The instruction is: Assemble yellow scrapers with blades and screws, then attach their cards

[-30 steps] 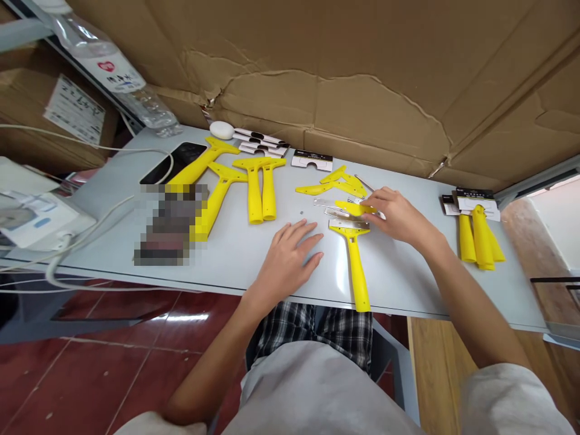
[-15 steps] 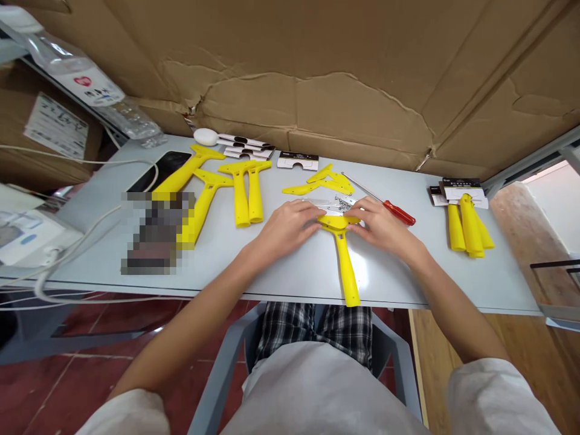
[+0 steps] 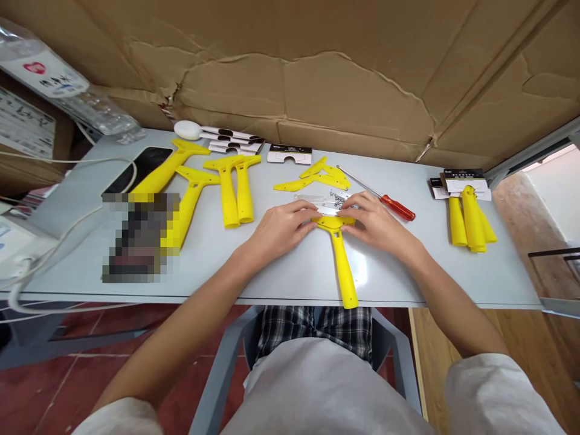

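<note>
A yellow plastic scraper [image 3: 344, 266] lies on the table with its handle pointing toward me and its end just over the front edge. My left hand [image 3: 283, 226] pinches the left end of its wide head, fingers on the far side and thumb on the near side. The right end of the head is between the fingers and thumb of my right hand [image 3: 374, 220]. Just beyond my fingertips lie flat silver blades [image 3: 310, 199] and a small pile of screws [image 3: 338, 199]. My fingers partly cover the head and the blades.
Loose yellow head pieces [image 3: 333, 175] and a red-handled screwdriver [image 3: 397, 207] lie farther back. Several yellow scraper handles [image 3: 229, 196] rest at left near a black phone [image 3: 145, 166]. Packaged yellow scrapers [image 3: 471, 223] lie at right. A cardboard wall [image 3: 290, 90] closes the back.
The view has shifted slightly, so things at the left appear farther left. My fingers have shifted a little on the scraper head, and more of the blades shows between my hands.
</note>
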Action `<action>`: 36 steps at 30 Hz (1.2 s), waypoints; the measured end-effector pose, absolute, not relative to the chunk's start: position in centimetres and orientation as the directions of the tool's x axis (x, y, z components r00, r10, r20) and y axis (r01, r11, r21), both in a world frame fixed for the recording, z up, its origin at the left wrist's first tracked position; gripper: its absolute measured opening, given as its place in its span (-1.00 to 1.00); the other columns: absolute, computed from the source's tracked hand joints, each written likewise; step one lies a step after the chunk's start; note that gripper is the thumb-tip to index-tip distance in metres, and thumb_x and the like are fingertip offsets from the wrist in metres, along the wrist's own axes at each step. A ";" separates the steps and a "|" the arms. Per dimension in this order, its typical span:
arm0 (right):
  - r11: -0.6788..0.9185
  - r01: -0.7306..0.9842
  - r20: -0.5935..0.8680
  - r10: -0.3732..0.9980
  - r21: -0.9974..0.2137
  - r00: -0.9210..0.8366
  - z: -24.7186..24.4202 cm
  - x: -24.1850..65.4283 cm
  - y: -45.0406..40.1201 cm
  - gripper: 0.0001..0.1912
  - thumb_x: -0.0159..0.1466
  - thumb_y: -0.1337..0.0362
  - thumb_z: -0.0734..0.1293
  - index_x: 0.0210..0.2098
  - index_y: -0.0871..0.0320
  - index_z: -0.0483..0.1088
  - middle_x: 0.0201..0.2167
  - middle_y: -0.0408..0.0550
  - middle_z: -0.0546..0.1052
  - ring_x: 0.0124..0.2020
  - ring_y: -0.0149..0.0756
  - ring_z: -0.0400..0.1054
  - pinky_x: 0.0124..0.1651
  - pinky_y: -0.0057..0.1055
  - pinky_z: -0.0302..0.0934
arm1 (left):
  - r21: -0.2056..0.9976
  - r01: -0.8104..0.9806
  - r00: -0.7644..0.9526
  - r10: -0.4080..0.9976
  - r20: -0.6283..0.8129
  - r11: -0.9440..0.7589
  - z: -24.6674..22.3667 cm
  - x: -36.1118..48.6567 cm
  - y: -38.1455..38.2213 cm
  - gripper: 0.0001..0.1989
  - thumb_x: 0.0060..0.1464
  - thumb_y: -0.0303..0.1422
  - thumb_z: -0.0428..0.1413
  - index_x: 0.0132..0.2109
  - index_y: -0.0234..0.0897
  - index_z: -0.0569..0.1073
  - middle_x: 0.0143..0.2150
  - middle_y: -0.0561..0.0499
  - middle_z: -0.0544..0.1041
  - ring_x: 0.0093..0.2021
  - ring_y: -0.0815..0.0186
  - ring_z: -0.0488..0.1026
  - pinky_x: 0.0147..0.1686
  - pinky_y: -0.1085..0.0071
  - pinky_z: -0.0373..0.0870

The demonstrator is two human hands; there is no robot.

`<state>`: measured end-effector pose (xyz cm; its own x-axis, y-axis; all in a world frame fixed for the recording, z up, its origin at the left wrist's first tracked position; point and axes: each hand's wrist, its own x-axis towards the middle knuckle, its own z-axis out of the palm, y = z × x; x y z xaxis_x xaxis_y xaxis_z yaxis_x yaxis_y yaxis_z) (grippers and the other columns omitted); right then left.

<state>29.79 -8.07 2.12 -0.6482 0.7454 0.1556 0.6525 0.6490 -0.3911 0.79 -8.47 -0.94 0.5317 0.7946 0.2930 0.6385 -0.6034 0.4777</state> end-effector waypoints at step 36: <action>0.581 0.708 0.270 0.814 -0.401 -0.515 1.4 31.7 -12.5 -0.57 0.55 0.14 0.31 0.33 0.09 0.55 0.28 0.19 0.59 0.39 0.12 0.42 0.45 0.24 0.36 | 0.403 0.670 0.480 0.778 0.406 -0.624 -1.2 0.1 -11.2 -0.75 0.47 -0.31 0.13 -0.01 -0.17 0.73 0.13 -0.12 0.70 0.00 0.12 0.69 0.07 0.12 0.64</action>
